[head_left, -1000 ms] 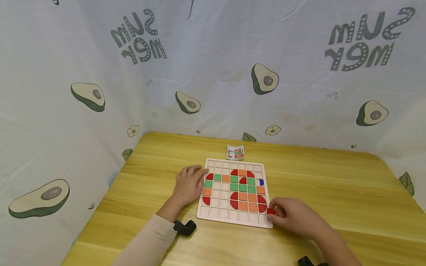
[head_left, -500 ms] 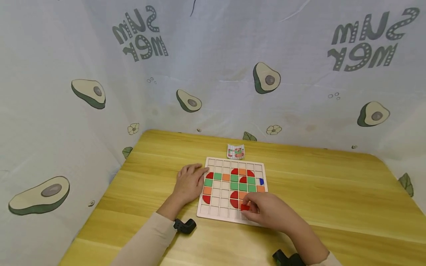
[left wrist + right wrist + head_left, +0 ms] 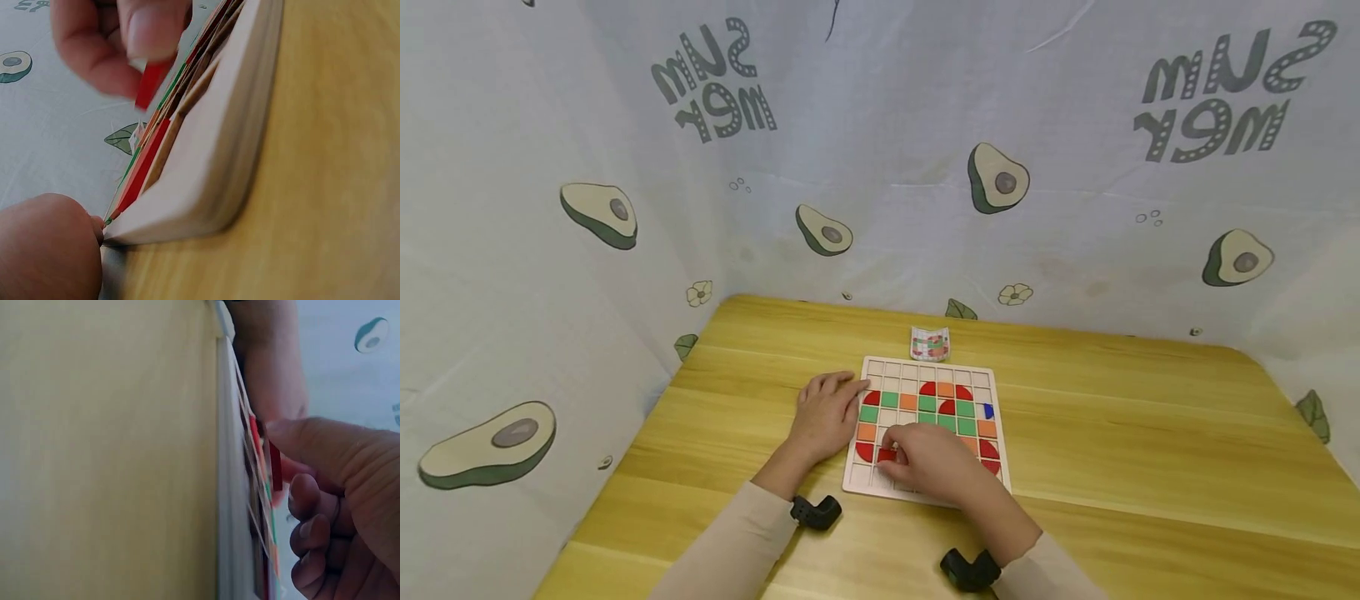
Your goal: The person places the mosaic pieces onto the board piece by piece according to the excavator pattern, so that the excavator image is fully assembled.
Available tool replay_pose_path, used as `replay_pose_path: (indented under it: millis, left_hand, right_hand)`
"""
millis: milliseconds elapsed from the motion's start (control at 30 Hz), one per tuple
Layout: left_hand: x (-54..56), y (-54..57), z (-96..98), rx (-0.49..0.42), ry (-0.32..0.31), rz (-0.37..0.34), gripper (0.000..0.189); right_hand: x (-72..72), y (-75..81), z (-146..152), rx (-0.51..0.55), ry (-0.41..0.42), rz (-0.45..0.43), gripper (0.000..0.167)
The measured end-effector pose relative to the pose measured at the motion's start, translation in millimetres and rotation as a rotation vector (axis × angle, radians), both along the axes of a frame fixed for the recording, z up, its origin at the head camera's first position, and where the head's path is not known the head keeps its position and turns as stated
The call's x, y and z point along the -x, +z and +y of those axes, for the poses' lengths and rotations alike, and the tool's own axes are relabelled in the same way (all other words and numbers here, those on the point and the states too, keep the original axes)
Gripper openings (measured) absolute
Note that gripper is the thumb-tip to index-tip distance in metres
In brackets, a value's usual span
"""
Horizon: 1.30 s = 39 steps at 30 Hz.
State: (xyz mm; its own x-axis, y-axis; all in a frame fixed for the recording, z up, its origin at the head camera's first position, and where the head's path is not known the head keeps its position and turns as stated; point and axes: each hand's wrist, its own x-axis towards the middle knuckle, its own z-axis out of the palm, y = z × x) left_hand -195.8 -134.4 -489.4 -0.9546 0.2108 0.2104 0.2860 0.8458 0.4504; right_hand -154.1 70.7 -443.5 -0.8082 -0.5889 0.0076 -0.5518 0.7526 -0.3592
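A wooden grid board [image 3: 856, 479] lies on the table, with red, green and orange tiles set in many of its cells. Between thumb and index finger my right hand [image 3: 936, 458] pinches a small red tile [image 3: 887, 455] over the board's lower left part. In the left wrist view that red tile [image 3: 149, 86] is held a little above the board. My left hand [image 3: 826, 417] rests at the board's left side, fingers relaxed, one fingertip at its edge. The right hand and forearm hide several tiles in the lower middle.
A small curved card [image 3: 930, 344] with a coloured grid pattern is just behind the board. One blue piece [image 3: 988, 411] sits near the board's right edge. Wooden tabletop [image 3: 1120, 417] extends to the right, and a printed curtain [image 3: 910, 275] hangs behind the table.
My right hand has moved left with the red tile, from beside the board's right edge, across the board, to its lower left part. The left hand has stayed in place.
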Motion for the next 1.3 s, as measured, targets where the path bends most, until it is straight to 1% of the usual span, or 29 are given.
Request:
replay_pose_path:
  millis: [133,267,467,667,767,867,967,1133,1233,1300]
  left_hand:
    - [-1.4,-4.3,0.7,-0.007,0.003,-0.006,0.037]
    - [-3.7,-6.3,-1.1,-0.009,0.008,-0.016,0.036]
    - [-3.1,-5.0,-2.1,-0.007,-0.006,-0.009,0.037]
    - [-0.9,-3.7,-1.3,0.008,0.005,0.014,0.036]
    - [-0.2,-4.0,-1.2,0.005,0.009,0.009,0.036]
    - [0.5,-4.7,-1.7,0.005,0.01,0.005,0.036]
    - [1.1,-4.9,-2.8,0.008,0.007,0.005,0.036]
    - [1.8,-4.9,-3.9,0.001,0.013,0.007,0.035]
    - [1.2,-6.4,-3.2,-0.006,0.013,0.001,0.036]
    - [0.4,-7.6,-2.7,-0.013,0.01,-0.004,0.036]
  right_hand:
    - [-0.1,-5.4,-6.7,0.005,-0.009,0.0,0.02]
    - [-2.4,-8.4,-7.2,0.016,-0.023,-0.034,0.019]
    - [-1.4,-8.1,-6.3,0.028,-0.06,-0.06,0.019]
    - [0.9,-10.2,-8.7,0.04,-0.018,-0.014,0.024]
    - [1.4,-10.8,-9.7,0.033,-0.029,-0.001,0.02]
    - [1.9,-10.1,-9.5,0.038,-0.047,-0.025,0.019]
    - [2.8,-8.1,-7.1,0.046,-0.078,-0.049,0.021]
    - [5.9,-1.9,5.4,0.056,-0.179,-0.089,0.023]
    - [7.2,2.1,22.5,0.06,-0.244,-0.105,0.022]
    - [7.2,5.8,40.1,0.067,-0.279,-0.108,0.022]
